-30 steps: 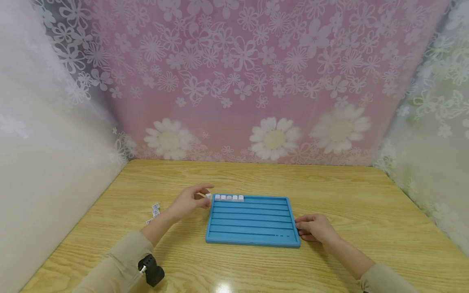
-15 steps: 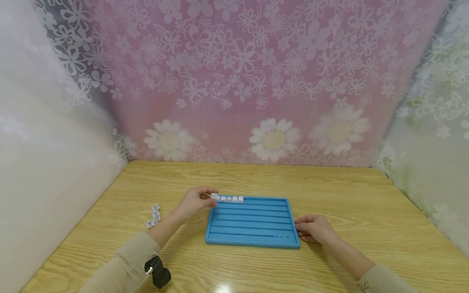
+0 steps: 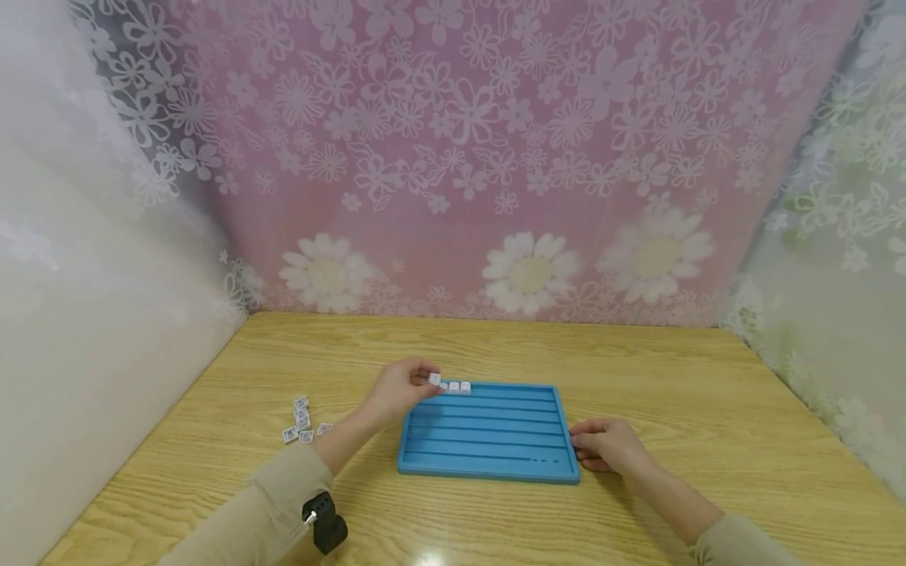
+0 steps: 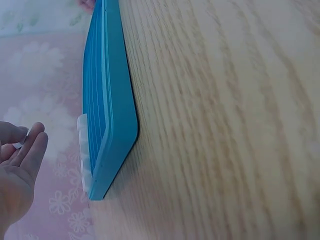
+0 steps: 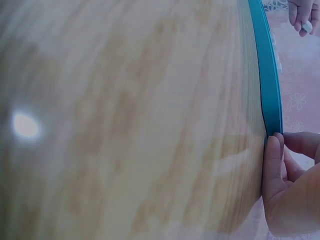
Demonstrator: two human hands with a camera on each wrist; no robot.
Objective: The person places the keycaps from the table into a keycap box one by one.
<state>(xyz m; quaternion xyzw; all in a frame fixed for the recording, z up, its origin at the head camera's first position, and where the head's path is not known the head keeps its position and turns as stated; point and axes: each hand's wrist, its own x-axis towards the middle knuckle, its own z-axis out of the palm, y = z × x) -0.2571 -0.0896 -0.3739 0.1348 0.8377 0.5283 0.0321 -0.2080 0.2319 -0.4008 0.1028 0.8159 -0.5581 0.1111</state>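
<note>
My left hand (image 3: 402, 387) pinches a small white keycap (image 3: 435, 379) between thumb and fingers, above the far left part of a blue ridged tray (image 3: 481, 435). In the left wrist view the keycap (image 4: 18, 145) shows as a white sliver between the fingertips, raised over the tray's level. White keycaps (image 3: 455, 387) stand in a row along the tray's far groove, partly hidden behind the left hand in the head view. At the tray's right edge, my right hand (image 3: 609, 446) grips the rim; the right wrist view shows thumb and fingers at the corner.
Several loose keycaps (image 3: 303, 422) lie on the wooden table (image 3: 354, 511) to the left of the tray, near the left forearm. A flowered pink curtain (image 3: 453, 196) hangs behind the table's far edge. Pale sheets stand at both sides.
My left hand has moved right with the keycap, from beside the tray's far left corner to over the row. More loose keycaps show beside the forearm. The right hand stays put.
</note>
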